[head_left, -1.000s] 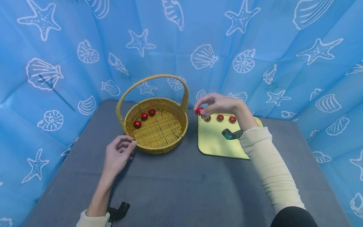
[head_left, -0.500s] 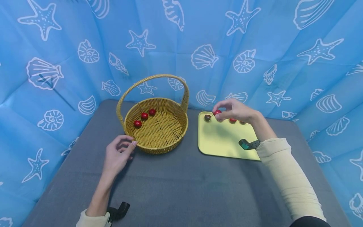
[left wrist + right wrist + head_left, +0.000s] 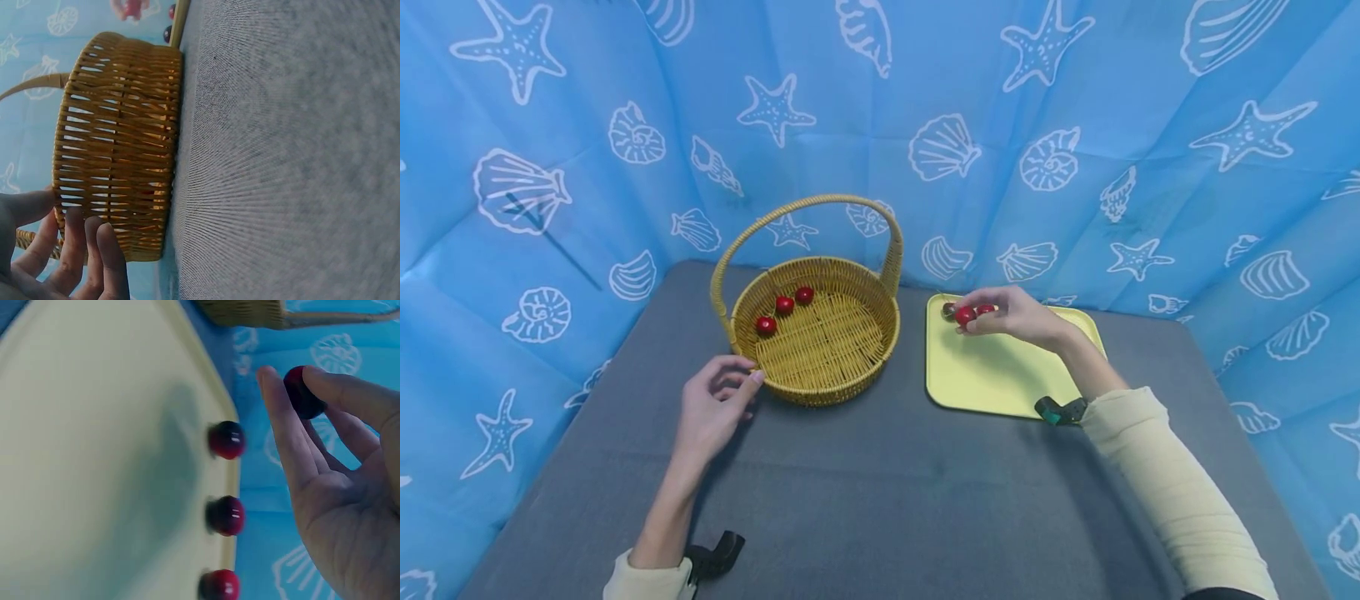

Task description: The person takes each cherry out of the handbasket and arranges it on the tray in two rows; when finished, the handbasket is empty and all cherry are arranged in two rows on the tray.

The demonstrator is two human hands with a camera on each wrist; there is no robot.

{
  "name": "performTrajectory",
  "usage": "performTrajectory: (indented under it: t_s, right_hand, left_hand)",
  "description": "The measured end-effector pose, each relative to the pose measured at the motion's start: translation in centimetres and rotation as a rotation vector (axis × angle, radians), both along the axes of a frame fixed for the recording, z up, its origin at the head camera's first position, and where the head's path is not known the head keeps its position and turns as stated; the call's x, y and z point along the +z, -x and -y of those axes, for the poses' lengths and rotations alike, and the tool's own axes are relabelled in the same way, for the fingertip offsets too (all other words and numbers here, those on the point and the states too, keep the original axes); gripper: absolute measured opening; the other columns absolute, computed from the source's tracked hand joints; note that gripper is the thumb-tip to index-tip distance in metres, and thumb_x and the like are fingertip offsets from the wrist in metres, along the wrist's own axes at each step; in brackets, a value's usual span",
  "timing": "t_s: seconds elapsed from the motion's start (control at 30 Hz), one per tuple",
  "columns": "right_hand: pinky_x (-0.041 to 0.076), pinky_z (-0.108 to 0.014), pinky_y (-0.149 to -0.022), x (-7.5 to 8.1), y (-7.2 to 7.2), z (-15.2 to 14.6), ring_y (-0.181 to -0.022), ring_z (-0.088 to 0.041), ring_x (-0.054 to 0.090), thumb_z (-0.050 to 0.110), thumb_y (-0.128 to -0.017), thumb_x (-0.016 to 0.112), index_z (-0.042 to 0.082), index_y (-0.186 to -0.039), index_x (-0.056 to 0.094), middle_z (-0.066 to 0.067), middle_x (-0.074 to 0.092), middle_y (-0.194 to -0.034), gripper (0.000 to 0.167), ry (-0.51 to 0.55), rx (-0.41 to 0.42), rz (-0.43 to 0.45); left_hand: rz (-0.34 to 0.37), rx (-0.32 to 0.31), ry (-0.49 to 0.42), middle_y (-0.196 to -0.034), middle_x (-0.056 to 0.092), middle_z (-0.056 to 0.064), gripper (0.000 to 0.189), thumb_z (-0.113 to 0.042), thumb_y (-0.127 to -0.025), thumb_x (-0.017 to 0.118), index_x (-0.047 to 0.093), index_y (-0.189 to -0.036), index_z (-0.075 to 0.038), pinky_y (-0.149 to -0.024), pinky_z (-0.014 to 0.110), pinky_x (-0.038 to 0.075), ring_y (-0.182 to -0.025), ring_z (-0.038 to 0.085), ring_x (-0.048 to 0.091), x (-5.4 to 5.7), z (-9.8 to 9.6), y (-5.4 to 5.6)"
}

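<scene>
My right hand (image 3: 1015,317) pinches a red cherry (image 3: 302,394) between thumb and fingertips, over the far left part of the yellow tray (image 3: 992,375). A darker cherry (image 3: 949,309) lies on the tray just left of the held one. In the right wrist view, several cherries line the tray's edge, among them a near one (image 3: 226,440) and a middle one (image 3: 225,515). My left hand (image 3: 718,400) holds the rim of the wicker basket (image 3: 119,144) at its near left side, thumb and fingers at the rim. Three cherries (image 3: 784,306) sit inside the basket's left part.
The basket's tall arched handle (image 3: 808,200) rises above its bowl. A grey cloth (image 3: 865,492) covers the table. Behind and at both sides hangs a blue curtain (image 3: 865,100) with white shell and starfish prints. Each wrist wears a black camera mount (image 3: 718,554).
My right hand, with its cherry, has moved right from beside the tray's left corner, then slightly lower and back left over the tray. The left hand stays at the basket rim.
</scene>
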State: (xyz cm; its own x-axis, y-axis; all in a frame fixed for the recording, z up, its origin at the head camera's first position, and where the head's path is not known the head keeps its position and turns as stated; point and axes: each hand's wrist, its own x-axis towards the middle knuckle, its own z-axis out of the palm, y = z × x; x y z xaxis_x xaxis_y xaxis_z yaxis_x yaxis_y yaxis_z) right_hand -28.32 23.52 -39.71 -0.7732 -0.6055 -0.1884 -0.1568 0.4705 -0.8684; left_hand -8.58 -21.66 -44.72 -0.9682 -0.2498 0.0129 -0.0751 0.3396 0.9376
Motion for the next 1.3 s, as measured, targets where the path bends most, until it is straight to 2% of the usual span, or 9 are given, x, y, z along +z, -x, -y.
performTrajectory:
  t_s: [0.07,0.13,0.33,0.4,0.53,0.73,1.03,1.17,1.3]
  right_hand:
    - [0.059,-0.023,-0.094,-0.6,-0.3,0.3,-0.113,-0.012,0.076,0.017,-0.101,0.079,0.002,-0.144,0.066,-0.021,0.071,-0.143,0.048,-0.044,-0.015,-0.031]
    - [0.059,-0.023,-0.091,-1.3,-0.5,0.5,-0.109,-0.014,0.076,0.016,-0.1,0.08,0.003,-0.142,0.067,-0.019,0.07,-0.143,0.046,-0.062,-0.021,-0.051]
    - [0.064,-0.023,-0.091,-3.5,-0.8,1.4,-0.117,-0.037,0.077,-0.001,-0.095,0.08,-0.005,-0.131,0.068,-0.026,0.07,-0.134,0.038,-0.035,-0.016,-0.123]
    - [0.066,-0.028,-0.095,-4.1,-0.9,1.7,-0.119,-0.042,0.076,-0.003,-0.093,0.082,-0.006,-0.127,0.07,-0.027,0.072,-0.13,0.037,-0.043,-0.004,-0.174]
    - [0.066,-0.044,-0.097,-4.8,-1.0,2.0,-0.11,-0.039,0.077,0.003,-0.089,0.088,-0.002,-0.119,0.074,-0.021,0.079,-0.117,0.033,-0.089,0.011,-0.277]
    - [0.065,-0.054,-0.096,-5.1,-1.1,2.4,-0.099,-0.034,0.078,0.008,-0.087,0.091,-0.001,-0.112,0.076,-0.017,0.08,-0.106,0.03,-0.131,-0.001,-0.346]
    - [0.065,-0.053,-0.097,-4.9,-1.1,2.1,-0.102,-0.033,0.077,0.013,-0.089,0.091,0.0,-0.117,0.075,-0.018,0.079,-0.114,0.034,-0.185,-0.005,-0.344]
    - [0.066,-0.05,-0.096,-4.5,-1.2,1.6,-0.104,-0.034,0.077,0.013,-0.091,0.089,0.0,-0.121,0.073,-0.02,0.077,-0.119,0.037,-0.181,0.006,-0.315]
    - [0.067,-0.038,-0.09,-3.8,-1.3,1.1,-0.103,-0.035,0.077,0.012,-0.091,0.089,-0.002,-0.122,0.073,-0.022,0.077,-0.117,0.037,-0.164,0.019,-0.308]
  left_hand:
    - [0.007,-0.001,0.003,-0.107,0.074,0.016,0.032,-0.028,-0.105,0.075,0.067,-0.129,-0.009,-0.067,0.03,0.067,-0.078,0.019,0.075,0.0,0.0,0.0]
    - [0.013,-0.002,0.007,-0.107,0.074,0.015,0.032,-0.029,-0.105,0.075,0.067,-0.129,-0.01,-0.068,0.029,0.067,-0.079,0.019,0.075,0.1,0.0,0.0]
    - [0.011,-0.002,-0.002,-0.107,0.075,0.016,0.032,-0.029,-0.105,0.075,0.067,-0.128,-0.01,-0.067,0.03,0.067,-0.079,0.021,0.075,0.1,0.0,0.0]
    - [0.007,-0.002,-0.008,-0.108,0.075,0.018,0.032,-0.029,-0.105,0.075,0.067,-0.128,-0.009,-0.067,0.03,0.067,-0.078,0.02,0.075,0.1,0.0,-0.1]
    - [0.001,-0.001,-0.013,-0.109,0.075,0.021,0.032,-0.029,-0.105,0.075,0.067,-0.127,-0.009,-0.067,0.032,0.068,-0.077,0.019,0.075,0.1,0.0,-0.1]
    - [-0.005,0.003,-0.008,-0.111,0.075,0.025,0.031,-0.029,-0.105,0.075,0.068,-0.127,-0.008,-0.066,0.032,0.068,-0.077,0.02,0.076,0.1,-0.1,-0.1]
    - [0.021,-0.005,-0.006,-0.111,0.075,0.022,0.033,-0.03,-0.105,0.075,0.066,-0.129,-0.009,-0.069,0.031,0.068,-0.081,0.02,0.076,0.1,0.1,-0.1]
    - [0.027,-0.008,-0.008,-0.111,0.075,0.019,0.033,-0.029,-0.105,0.075,0.066,-0.13,-0.01,-0.069,0.031,0.068,-0.08,0.02,0.075,0.1,0.1,-0.1]
    - [0.021,-0.012,-0.01,-0.111,0.075,0.021,0.033,-0.03,-0.105,0.075,0.066,-0.13,-0.009,-0.069,0.032,0.068,-0.078,0.019,0.075,0.2,0.1,-0.1]
